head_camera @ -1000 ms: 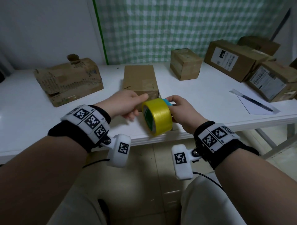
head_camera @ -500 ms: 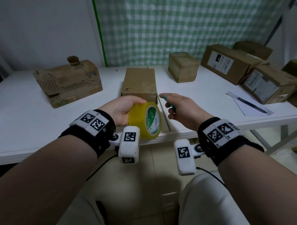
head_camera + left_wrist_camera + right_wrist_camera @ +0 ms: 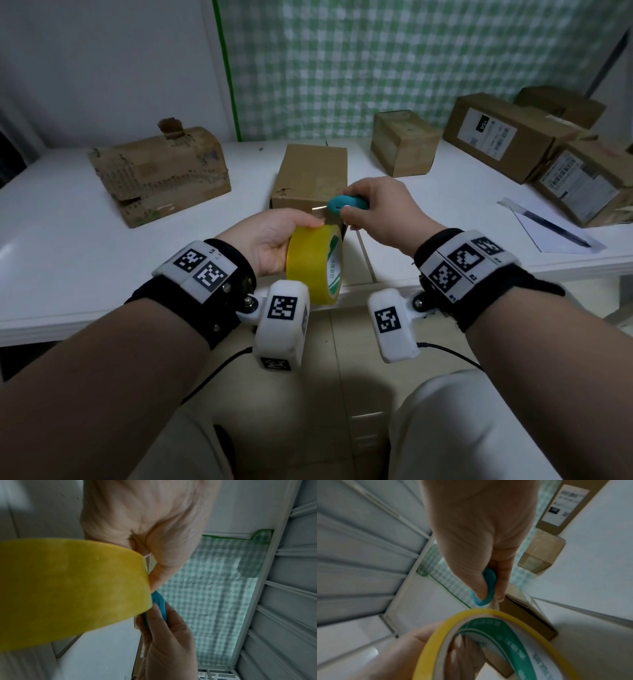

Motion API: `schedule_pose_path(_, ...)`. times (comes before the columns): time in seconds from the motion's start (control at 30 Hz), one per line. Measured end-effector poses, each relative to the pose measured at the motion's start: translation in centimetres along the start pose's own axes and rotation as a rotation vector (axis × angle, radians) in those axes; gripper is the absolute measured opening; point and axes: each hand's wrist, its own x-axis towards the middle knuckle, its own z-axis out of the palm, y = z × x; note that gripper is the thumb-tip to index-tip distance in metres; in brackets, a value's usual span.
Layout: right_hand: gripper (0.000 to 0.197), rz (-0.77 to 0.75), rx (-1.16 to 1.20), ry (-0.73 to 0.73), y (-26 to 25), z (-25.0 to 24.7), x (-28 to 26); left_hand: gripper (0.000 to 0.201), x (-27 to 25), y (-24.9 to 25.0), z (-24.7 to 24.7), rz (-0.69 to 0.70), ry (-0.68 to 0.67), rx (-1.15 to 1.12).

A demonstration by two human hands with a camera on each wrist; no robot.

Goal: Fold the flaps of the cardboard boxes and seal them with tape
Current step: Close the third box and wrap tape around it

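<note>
Now the right hand has come back to the tape roll with the teal cutter pinched between thumb and fingers — half a second ago it was spread apart from the roll. Left hand has the roll in its grip, fingers through the core, held upright off the front edge of the surface.

Likely meaning: a strip is being pulled or cut for the box lying just behind the hands, flaps already down. A thin clear strip seems to run from roll to cutter; too blurred to confirm.

Materials — roll is glossy yellow film on a card core with a green printed liner. Cutter is smooth rounded plastic. Box is plain corrugated card, scuffed at the near edge. Crushed carton at left is torn and wrinkled.
</note>
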Motion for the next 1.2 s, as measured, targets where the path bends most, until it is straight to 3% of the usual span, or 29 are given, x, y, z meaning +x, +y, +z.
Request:
schedule_pose_path(0.1,0.024,-0.112,-0.243,0.011,-0.6,0.1,0.4,0.018,0.0,0.0,0.0,0.015,-0.012,-0.007)
schedule_pose_path(0.23,0.024,-0.191,-0.379,-0.014,-1.4,0.3,0.9,0.015,0.0,0.0,-0.1,0.013,-0.018,0.0)
schedule_pose_path(0.8,0.022,-0.239,-0.572,-0.208,-2.0,0.6,2.4,0.017,0.0,0.1,-0.8,-0.041,-0.026,0.005)
schedule_pose_path(1.0,0.024,-0.24,-0.676,-0.272,-1.6,0.1,2.8,0.01,-0.1,0.6,-1.1,-0.049,0.011,0.043)
schedule_pose_path(1.2,0.023,-0.159,-0.627,-0.317,-0.3,-0.7,2.0,0.008,-0.1,0.6,-2.2,-0.088,0.047,0.09)
